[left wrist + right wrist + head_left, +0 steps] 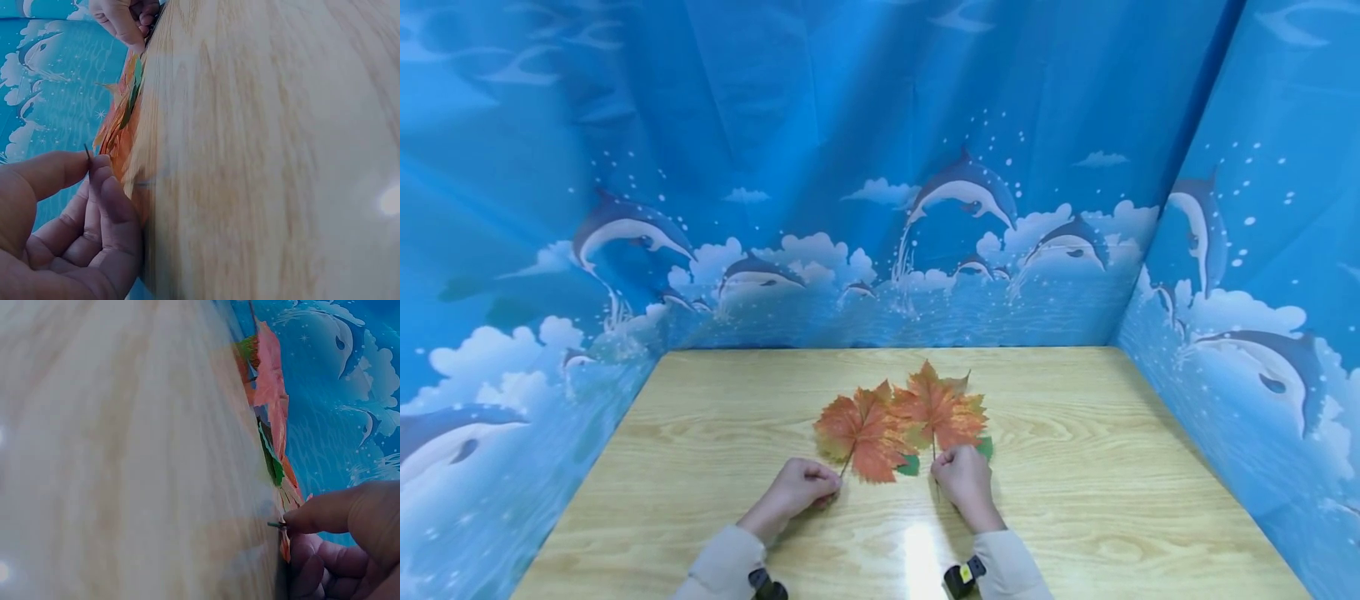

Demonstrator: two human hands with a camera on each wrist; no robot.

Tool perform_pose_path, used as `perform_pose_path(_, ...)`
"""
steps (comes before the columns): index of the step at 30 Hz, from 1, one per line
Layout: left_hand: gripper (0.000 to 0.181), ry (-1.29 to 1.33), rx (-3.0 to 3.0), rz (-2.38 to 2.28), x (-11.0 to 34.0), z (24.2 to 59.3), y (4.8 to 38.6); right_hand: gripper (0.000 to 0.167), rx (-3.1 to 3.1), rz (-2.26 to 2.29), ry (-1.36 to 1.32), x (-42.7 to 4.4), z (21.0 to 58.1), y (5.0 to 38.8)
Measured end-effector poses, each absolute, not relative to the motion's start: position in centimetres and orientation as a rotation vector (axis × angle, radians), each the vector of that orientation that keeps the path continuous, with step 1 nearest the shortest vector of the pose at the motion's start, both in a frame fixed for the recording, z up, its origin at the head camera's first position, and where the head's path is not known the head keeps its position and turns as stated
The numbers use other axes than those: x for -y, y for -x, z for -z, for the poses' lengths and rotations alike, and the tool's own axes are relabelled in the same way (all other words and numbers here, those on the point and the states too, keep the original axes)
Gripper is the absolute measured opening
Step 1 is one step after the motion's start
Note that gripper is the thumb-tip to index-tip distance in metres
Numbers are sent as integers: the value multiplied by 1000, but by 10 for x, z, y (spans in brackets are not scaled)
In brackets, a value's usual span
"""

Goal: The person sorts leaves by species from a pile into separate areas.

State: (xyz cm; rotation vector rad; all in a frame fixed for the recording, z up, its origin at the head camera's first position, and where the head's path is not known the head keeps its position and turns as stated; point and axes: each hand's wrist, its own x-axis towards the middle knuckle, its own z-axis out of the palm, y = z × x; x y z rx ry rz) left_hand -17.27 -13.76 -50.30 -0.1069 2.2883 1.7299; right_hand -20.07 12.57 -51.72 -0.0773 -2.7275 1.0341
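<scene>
Two orange maple-like leaves lie side by side in the middle of the table, the left leaf (867,433) slightly nearer than the right leaf (936,408). My left hand (805,486) pinches the left leaf's thin stem between thumb and forefinger; the stem's tip pokes up past the fingers in the left wrist view. With thumb and forefinger, my right hand (964,479) pinches the stem of the right leaf, whose end shows in the right wrist view. Bits of green leaf (908,465) and a brownish leaf tip (958,383) peek out from beneath.
The wood-grain table (700,467) spreads out on both sides of the leaves. A blue curtain (820,167) printed with dolphins and clouds hangs behind the table's far edge and along both sides. Glare shines on the near tabletop.
</scene>
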Motion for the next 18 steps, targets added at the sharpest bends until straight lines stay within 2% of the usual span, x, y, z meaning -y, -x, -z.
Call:
perform_pose_path(8,14,86,-2264,-1778,141,505,174,18,2717,-1026,46,-126,517,201)
perform_pose_path(18,15,167,-2311,-1832,161,488,178,18,2697,-1030,53,-127,514,200)
